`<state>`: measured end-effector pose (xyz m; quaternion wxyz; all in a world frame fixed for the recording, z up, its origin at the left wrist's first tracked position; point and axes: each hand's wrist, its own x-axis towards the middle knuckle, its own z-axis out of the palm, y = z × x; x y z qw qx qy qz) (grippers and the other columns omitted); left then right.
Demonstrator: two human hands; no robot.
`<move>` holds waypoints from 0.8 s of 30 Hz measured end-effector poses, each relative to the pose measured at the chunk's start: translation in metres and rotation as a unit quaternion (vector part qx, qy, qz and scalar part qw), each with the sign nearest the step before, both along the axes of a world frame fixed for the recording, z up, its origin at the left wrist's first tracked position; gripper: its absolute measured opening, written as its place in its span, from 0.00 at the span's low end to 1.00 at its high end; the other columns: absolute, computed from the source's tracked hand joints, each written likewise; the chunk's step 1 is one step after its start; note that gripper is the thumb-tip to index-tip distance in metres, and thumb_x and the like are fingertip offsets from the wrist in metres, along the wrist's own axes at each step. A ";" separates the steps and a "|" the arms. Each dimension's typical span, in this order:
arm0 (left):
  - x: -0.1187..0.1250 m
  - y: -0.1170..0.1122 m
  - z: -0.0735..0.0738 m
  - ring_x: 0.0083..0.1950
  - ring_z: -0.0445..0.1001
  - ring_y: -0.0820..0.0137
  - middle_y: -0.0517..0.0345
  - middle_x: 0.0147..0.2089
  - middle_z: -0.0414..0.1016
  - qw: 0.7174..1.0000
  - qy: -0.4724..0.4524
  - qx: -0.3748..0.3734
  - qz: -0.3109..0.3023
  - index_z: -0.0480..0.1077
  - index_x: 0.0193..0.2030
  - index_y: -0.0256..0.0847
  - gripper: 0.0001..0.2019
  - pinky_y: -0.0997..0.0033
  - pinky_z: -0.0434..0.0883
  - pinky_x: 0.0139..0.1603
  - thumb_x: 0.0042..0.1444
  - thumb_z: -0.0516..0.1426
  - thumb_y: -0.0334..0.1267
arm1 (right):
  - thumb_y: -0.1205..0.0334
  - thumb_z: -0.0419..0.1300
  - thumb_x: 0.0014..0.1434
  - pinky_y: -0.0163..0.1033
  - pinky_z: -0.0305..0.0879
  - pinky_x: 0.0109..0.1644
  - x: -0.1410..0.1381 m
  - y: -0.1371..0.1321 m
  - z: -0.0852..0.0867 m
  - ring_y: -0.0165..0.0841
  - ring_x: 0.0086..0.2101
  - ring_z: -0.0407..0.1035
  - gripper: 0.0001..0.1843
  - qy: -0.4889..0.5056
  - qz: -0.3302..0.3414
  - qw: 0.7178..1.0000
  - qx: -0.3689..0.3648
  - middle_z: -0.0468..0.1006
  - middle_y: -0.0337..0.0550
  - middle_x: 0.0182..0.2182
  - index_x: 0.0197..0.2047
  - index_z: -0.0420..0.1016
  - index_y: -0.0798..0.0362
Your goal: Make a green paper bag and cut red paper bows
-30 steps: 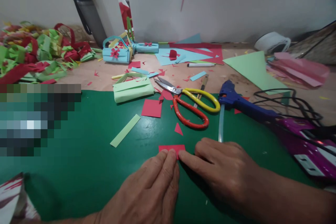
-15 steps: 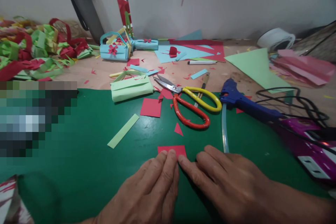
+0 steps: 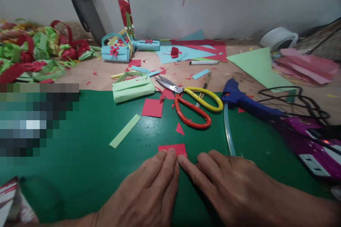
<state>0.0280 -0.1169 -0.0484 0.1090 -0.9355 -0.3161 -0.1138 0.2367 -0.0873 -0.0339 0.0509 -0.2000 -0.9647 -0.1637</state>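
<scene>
A small red paper rectangle [image 3: 174, 149] lies on the green cutting mat [image 3: 87, 170] near the front edge. My left hand [image 3: 149, 195] lies flat with its fingers together, their tips pressing the paper's near edge. My right hand [image 3: 229, 184] rests beside it with its fingers stretched out, the index fingertip touching the paper's lower right corner. Neither hand holds anything. Just beyond the paper lie a tiny red triangle [image 3: 180, 129] and red-and-yellow-handled scissors [image 3: 193, 104].
A blue glue gun [image 3: 247, 101] with a clear stick, a purple power strip [image 3: 311, 142] and black cables lie right. A light green strip [image 3: 125, 130], a red square [image 3: 152, 108], a folded green paper [image 3: 132, 89], paper baskets and heaps of coloured scraps lie beyond.
Both hands have slid slightly toward me along the red paper, the right fingers spreading flatter. The view shifted a little; the objects on the table stayed put.
</scene>
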 end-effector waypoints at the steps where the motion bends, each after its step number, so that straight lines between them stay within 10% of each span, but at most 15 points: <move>1: -0.001 0.001 0.002 0.50 0.70 0.58 0.40 0.51 0.73 1.000 -0.001 -0.002 -0.004 0.66 0.52 0.27 0.21 0.64 0.70 0.44 0.61 0.42 0.39 | 0.76 0.44 0.57 0.36 0.49 0.17 0.000 -0.001 -0.001 0.33 0.19 0.64 0.22 0.006 -0.005 1.000 -0.001 0.71 0.45 0.21 0.52 0.67 0.67; 9: -0.015 -0.006 -0.011 0.55 0.65 0.52 0.41 0.55 0.69 0.997 -0.050 0.042 0.039 0.69 0.50 0.33 0.37 0.56 0.65 0.49 0.53 0.41 0.64 | 0.75 0.47 0.56 0.38 0.44 0.18 0.004 -0.003 -0.005 0.33 0.20 0.63 0.17 0.023 -0.012 1.000 0.005 0.71 0.45 0.22 0.46 0.71 0.66; 18: -0.028 -0.012 0.001 0.54 0.66 0.54 0.43 0.53 0.72 0.996 -0.049 0.038 0.066 0.70 0.48 0.34 0.30 0.57 0.67 0.50 0.54 0.47 0.59 | 0.74 0.50 0.54 0.38 0.41 0.19 0.008 -0.003 -0.009 0.33 0.23 0.62 0.19 0.002 -0.015 1.000 -0.015 0.71 0.45 0.26 0.49 0.67 0.64; 24: -0.018 0.007 0.002 0.47 0.71 0.63 0.49 0.47 0.74 0.994 -0.091 0.059 0.029 0.68 0.47 0.36 0.12 0.61 0.69 0.48 0.57 0.54 0.37 | 0.74 0.52 0.53 0.37 0.44 0.20 0.006 -0.001 -0.006 0.34 0.24 0.63 0.13 -0.009 -0.002 1.000 -0.019 0.71 0.47 0.28 0.41 0.70 0.62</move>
